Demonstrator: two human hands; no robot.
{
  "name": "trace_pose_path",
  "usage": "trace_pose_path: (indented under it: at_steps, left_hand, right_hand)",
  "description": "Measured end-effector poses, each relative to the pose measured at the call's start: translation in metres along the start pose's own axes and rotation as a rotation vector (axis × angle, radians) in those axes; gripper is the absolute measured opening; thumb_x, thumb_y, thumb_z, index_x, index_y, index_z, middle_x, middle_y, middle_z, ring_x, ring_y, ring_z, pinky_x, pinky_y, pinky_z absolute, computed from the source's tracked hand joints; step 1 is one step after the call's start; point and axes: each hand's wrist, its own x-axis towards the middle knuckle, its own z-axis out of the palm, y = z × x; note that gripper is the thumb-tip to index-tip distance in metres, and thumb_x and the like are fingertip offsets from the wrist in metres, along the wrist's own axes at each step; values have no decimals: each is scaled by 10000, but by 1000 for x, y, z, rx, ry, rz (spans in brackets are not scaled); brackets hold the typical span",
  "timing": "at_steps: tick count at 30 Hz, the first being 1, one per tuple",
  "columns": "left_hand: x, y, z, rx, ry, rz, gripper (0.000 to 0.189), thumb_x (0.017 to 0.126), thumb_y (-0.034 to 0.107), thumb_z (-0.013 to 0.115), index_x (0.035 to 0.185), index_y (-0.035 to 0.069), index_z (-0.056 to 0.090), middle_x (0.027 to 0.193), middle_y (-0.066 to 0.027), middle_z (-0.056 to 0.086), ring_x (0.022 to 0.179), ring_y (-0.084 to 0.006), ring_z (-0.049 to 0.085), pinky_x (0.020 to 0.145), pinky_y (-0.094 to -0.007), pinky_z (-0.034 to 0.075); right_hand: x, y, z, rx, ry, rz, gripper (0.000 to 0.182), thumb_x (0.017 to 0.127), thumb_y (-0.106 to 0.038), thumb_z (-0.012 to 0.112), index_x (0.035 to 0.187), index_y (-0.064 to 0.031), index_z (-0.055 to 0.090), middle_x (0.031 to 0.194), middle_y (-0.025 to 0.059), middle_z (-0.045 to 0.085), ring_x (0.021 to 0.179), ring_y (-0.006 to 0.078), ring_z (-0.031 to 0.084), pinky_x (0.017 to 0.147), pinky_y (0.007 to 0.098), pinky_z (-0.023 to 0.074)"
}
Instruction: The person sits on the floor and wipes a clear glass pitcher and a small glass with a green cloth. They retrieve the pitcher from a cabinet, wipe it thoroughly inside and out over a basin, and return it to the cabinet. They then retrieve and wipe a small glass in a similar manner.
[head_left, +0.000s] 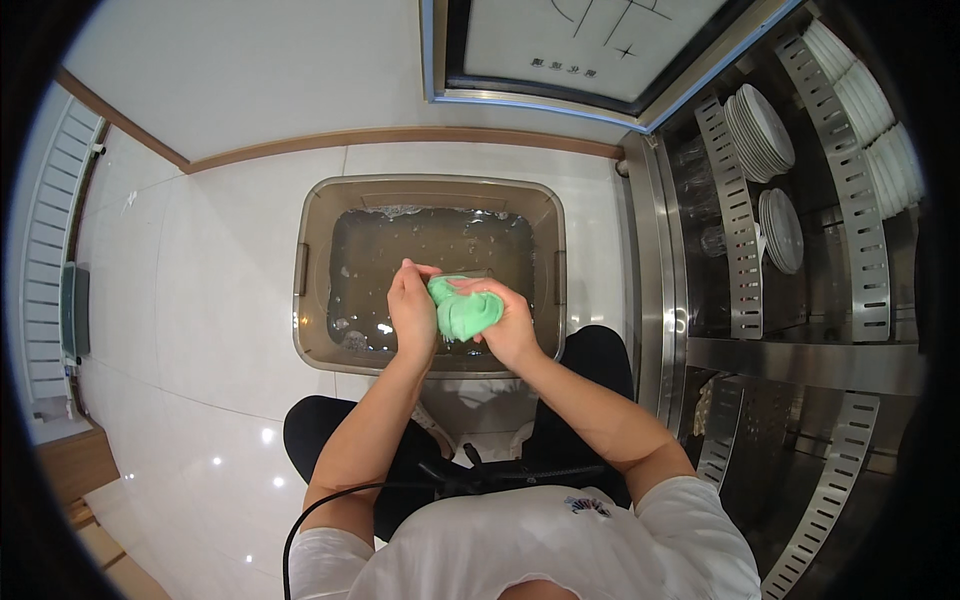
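Observation:
Both hands are over a brownish translucent plastic tub part-filled with water. A bunched, wet-looking green cloth is between them. My right hand grips the cloth from the right, thumb across its top. My left hand curls against the cloth's left side, its fingertips partly hidden. A faint clear edge shows just beyond the cloth; whether it belongs to a glass or similar clear object, I cannot tell. Foam and bubbles float near the tub's sides.
The tub stands on glossy white floor tiles between my knees and a white panel. At the right, a steel cabinet holds stacked white plates behind slotted metal strips. A black cable runs beside my left arm.

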Motion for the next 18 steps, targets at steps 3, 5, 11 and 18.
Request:
trace_pose_path:
  at_steps: [3, 5, 11, 18]
  left_hand:
    - [-2, 7, 2, 6, 12, 135, 425, 985, 315, 386, 822, -10, 606, 724, -42, 565, 683, -119, 500, 638, -267, 409]
    - [2, 6, -2, 5, -54, 133, 413, 984, 330, 394, 842, 4, 605, 735, -39, 569, 684, -121, 516, 636, -265, 420]
    - [8, 14, -13, -200, -271, -493, 354, 974, 349, 418, 871, 47, 573, 755, -34, 568, 650, -129, 540, 562, -274, 428]
    - [5, 3, -1, 115, -21, -18, 405, 990, 283, 368, 782, 14, 588, 722, -38, 567, 664, -112, 504, 637, -270, 418]
  right_hand:
    - [2, -19, 5, 297, 63, 479, 195, 752, 59, 594, 935, -5, 616, 1102, 139, 638, 930, 202, 630, 732, 297, 520]
    - [9, -12, -5, -40, -32, 28, 195, 754, 38, 613, 943, -9, 620, 1097, 130, 641, 932, 210, 636, 735, 301, 522]
    - [20, -10, -32, -560, -444, -487, 286, 708, -70, 691, 991, -73, 648, 1152, 15, 622, 966, 251, 620, 797, 333, 518]
    - [8, 19, -8, -26, -77, -107, 283, 778, -9, 619, 1058, -47, 625, 1077, 67, 650, 862, 189, 641, 690, 287, 520]
